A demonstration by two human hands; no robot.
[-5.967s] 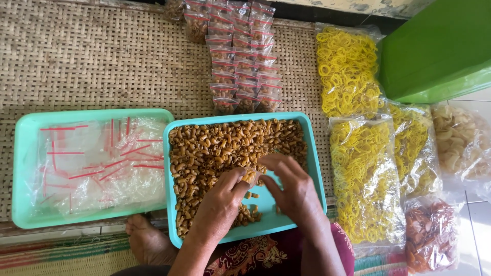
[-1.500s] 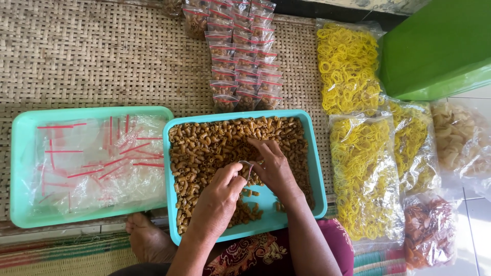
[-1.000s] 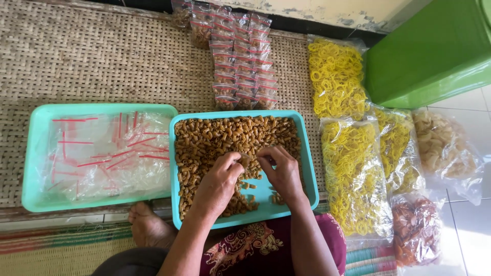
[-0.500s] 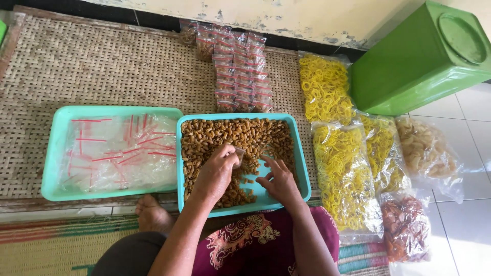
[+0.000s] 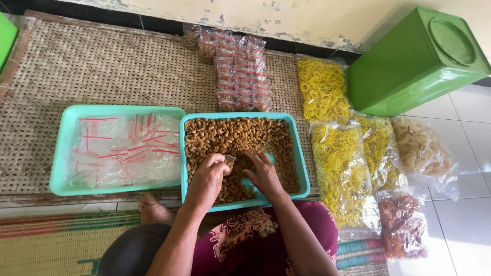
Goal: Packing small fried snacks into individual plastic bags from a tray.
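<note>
A teal tray (image 5: 303, 174) full of small brown curled snacks (image 5: 238, 138) lies on the woven mat in front of me. My left hand (image 5: 207, 179) rests in the tray and pinches a small clear bag (image 5: 229, 162) at its mouth. My right hand (image 5: 263, 174) lies on the snacks just right of that bag, fingers curled over the pieces. A second teal tray (image 5: 64, 153) to the left holds several empty clear bags with red strips (image 5: 125, 151).
Rows of small filled snack packets (image 5: 240, 71) lie beyond the tray. Large bags of yellow ring snacks (image 5: 340, 168), pale crackers (image 5: 422, 151) and reddish chips (image 5: 404, 225) lie at the right. A green lidded bin (image 5: 419, 61) lies tipped by the wall. My bare foot (image 5: 153, 209) shows below.
The camera has pulled back and tilted up, so the wall and green bin show more. My hands have drawn together near the tray's front, with my left hand now pinching a small bag.
</note>
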